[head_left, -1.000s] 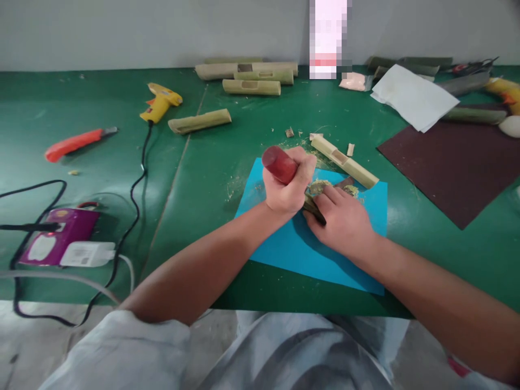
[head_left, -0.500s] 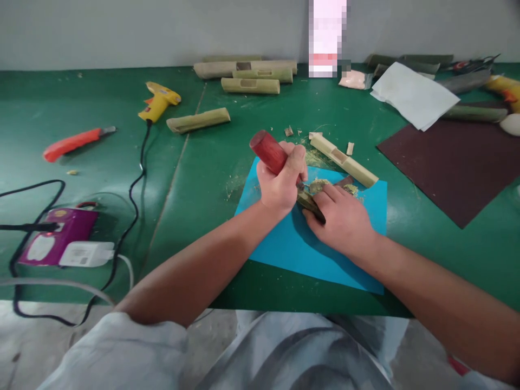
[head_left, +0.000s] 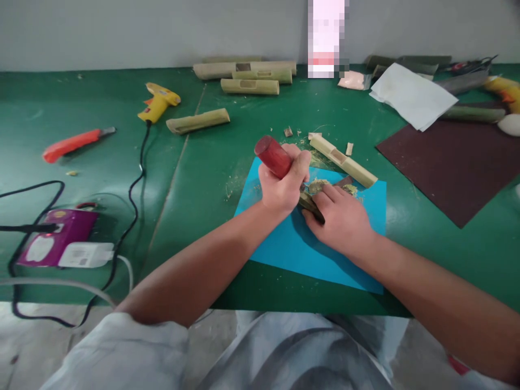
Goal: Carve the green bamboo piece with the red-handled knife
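My left hand point(head_left: 282, 181) is closed round the thick red wooden handle of a hand tool point(head_left: 273, 156), which is tilted with its butt up and to the left. Its working end is hidden at a short dark-green bamboo piece point(head_left: 312, 207). My right hand point(head_left: 343, 216) grips that bamboo piece from the right, its fingers over the top and covering part of it. Under both hands lies a blue sheet point(head_left: 309, 254), with pale shavings point(head_left: 319, 185) heaped just beyond the fingers. A pale split bamboo length point(head_left: 353, 167) with a rectangular notch rests across the sheet's far edge.
At left lie a yellow glue gun point(head_left: 156, 105), a red-handled cutter point(head_left: 75, 145) and a purple power box point(head_left: 67, 230) with cables. Notched bamboo pieces point(head_left: 249, 86) line the back. White paper point(head_left: 414, 97) overlaps a dark brown sheet point(head_left: 455, 168) at right.
The red handle and my left hand have shifted slightly to the right and down. My right hand and the bamboo piece have stayed nearly still.
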The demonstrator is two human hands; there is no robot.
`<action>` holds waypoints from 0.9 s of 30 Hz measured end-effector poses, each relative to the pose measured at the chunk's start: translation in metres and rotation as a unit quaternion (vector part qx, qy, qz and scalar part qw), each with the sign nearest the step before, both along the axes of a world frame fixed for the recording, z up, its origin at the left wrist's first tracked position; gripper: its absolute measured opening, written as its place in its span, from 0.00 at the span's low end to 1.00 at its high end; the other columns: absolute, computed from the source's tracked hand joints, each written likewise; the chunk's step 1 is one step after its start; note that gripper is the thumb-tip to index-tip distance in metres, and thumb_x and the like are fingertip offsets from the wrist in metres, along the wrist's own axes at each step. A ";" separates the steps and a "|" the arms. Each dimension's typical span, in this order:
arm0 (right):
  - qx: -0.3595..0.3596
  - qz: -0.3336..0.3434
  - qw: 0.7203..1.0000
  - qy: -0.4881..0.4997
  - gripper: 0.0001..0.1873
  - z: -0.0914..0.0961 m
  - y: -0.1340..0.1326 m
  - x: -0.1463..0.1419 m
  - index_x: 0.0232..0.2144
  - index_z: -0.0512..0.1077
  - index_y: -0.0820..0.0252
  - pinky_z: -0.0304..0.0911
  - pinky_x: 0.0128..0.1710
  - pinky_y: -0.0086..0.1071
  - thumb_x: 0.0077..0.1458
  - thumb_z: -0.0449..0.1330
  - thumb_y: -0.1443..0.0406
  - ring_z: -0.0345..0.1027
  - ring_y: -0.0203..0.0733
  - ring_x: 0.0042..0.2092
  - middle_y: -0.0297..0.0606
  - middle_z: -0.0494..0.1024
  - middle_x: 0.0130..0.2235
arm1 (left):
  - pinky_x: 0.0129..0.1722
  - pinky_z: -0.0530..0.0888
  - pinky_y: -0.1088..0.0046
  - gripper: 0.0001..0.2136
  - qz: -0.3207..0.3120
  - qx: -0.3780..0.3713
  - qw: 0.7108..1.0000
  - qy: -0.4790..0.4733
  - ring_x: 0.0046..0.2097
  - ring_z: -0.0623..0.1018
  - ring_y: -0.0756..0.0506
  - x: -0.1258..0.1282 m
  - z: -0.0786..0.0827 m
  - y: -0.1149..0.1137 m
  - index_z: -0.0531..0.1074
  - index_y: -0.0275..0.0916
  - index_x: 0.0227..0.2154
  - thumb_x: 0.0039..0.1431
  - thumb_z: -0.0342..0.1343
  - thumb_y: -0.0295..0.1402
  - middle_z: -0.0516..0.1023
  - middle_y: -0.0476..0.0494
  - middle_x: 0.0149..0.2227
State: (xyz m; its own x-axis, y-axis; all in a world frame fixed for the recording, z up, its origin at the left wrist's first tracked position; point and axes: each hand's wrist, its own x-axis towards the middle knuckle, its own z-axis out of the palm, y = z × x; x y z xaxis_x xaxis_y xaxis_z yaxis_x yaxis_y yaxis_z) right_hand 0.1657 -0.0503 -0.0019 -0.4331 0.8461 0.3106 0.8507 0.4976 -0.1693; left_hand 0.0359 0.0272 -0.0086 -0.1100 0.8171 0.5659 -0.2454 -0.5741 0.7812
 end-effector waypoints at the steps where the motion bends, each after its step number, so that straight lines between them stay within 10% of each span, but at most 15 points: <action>1: 0.002 0.002 1.000 0.007 0.11 -0.001 0.000 0.000 0.34 0.76 0.62 0.61 0.37 0.38 0.64 0.58 0.61 0.70 0.47 0.38 0.45 0.78 0.36 | 0.21 0.63 0.71 0.21 0.000 0.015 1.000 0.006 0.20 0.67 0.53 0.001 0.000 0.000 0.65 0.40 0.19 0.63 0.64 0.42 0.67 0.53 0.18; 27: -0.032 0.009 0.999 0.004 0.10 0.002 0.002 0.001 0.35 0.75 0.61 0.65 0.39 0.39 0.64 0.58 0.62 0.72 0.48 0.40 0.46 0.78 0.37 | 0.21 0.62 0.68 0.21 0.008 -0.026 1.000 0.004 0.19 0.66 0.53 0.000 -0.006 0.000 0.64 0.42 0.20 0.64 0.63 0.46 0.66 0.53 0.18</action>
